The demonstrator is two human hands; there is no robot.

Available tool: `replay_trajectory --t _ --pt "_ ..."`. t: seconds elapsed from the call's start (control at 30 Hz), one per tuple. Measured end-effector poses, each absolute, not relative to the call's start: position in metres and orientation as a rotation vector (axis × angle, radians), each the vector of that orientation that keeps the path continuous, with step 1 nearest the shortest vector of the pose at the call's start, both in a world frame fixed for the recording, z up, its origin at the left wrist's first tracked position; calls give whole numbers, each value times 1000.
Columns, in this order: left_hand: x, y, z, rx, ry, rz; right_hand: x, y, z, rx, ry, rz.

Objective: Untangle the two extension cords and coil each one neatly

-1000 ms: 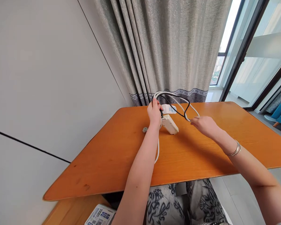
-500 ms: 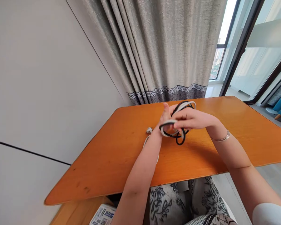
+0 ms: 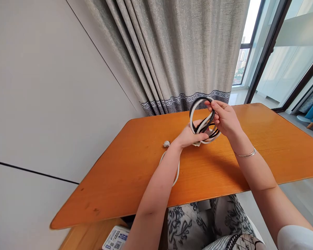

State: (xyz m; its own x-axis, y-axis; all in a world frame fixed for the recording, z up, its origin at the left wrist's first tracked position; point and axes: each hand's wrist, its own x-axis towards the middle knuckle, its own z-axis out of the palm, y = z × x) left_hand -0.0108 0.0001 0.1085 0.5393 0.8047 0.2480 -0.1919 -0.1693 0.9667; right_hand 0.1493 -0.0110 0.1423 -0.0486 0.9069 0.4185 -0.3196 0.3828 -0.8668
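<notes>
Black and white cables (image 3: 191,114) are looped together into a coil that both hands hold above the table. My left hand (image 3: 189,136) grips the bottom of the coil, its thumb lying across the strands. At the coil's upper right, my right hand (image 3: 223,116) pinches the loops between thumb and fingers. A pale tag or label hangs under the left hand. Left of my left wrist, a white plug-like end (image 3: 166,143) lies on the wood, its kind unclear. A white length of cable (image 3: 177,173) rests on the table beside my left forearm, partly hidden by it.
The orange wooden table (image 3: 125,173) spreads under my hands. A grey curtain (image 3: 193,52) hangs behind its far edge, and a pale wall (image 3: 54,104) stands at the left. A printed white box (image 3: 117,238) sits below the near edge, beside my legs.
The right hand has moved from over the left hand to the right and now pinches the loops. The coil has risen and stands more upright. My left hand's raised thumb has closed over the cables.
</notes>
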Motion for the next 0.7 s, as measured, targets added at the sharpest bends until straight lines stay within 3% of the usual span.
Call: replay_trajectory --t 0.13,0.37,0.7 --pt "-10 0 108 1686 642 955 164 2 133 -803 -1321 954" --pt "-18 10 107 1654 703 1072 169 11 119 -1049 -1721 204" --pt "-38 22 106 1520 740 1117 162 -1 122 -1073 -2075 154"
